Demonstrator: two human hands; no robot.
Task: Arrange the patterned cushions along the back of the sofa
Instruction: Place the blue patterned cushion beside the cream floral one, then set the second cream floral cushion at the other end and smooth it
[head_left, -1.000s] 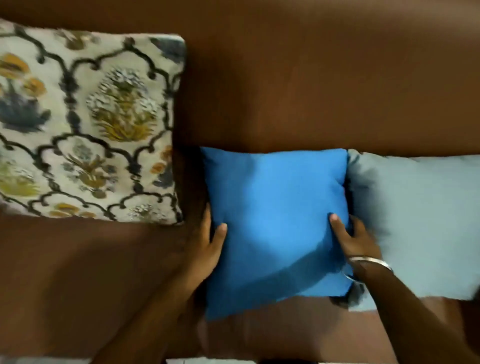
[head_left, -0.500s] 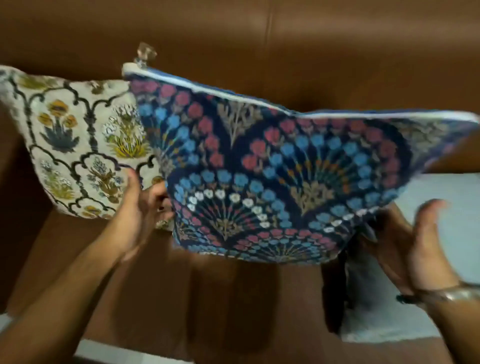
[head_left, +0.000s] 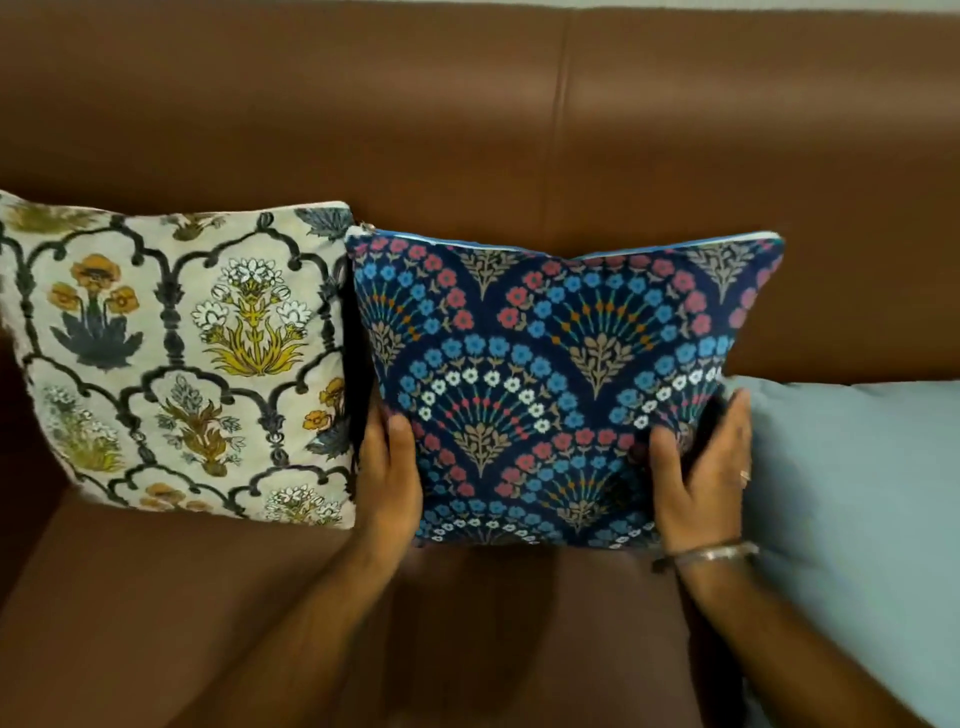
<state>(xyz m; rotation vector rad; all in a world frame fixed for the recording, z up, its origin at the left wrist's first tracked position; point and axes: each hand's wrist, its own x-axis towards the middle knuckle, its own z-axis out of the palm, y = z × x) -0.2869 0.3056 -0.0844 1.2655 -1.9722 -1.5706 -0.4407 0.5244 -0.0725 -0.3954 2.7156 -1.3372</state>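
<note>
A navy cushion (head_left: 561, 384) with blue, red and white flower fans stands upright against the back of the brown sofa (head_left: 467, 130). My left hand (head_left: 389, 473) grips its lower left edge, thumb on the front. My right hand (head_left: 701, 467) holds its lower right edge, fingers wrapped around the side. Touching it on the left, a cream cushion (head_left: 176, 358) with yellow and grey flowers in dark arches leans on the sofa back.
A plain pale blue cushion (head_left: 852, 519) lies flat on the seat to the right, partly under my right arm. The brown seat (head_left: 156, 623) spreads in front of the cushions. A silver bangle (head_left: 711, 553) circles my right wrist.
The cushion lay flat with its plain blue side up, was lifted and turned over, and now stands upright with its patterned side out beside the cream cushion. Both hands moved with it.
</note>
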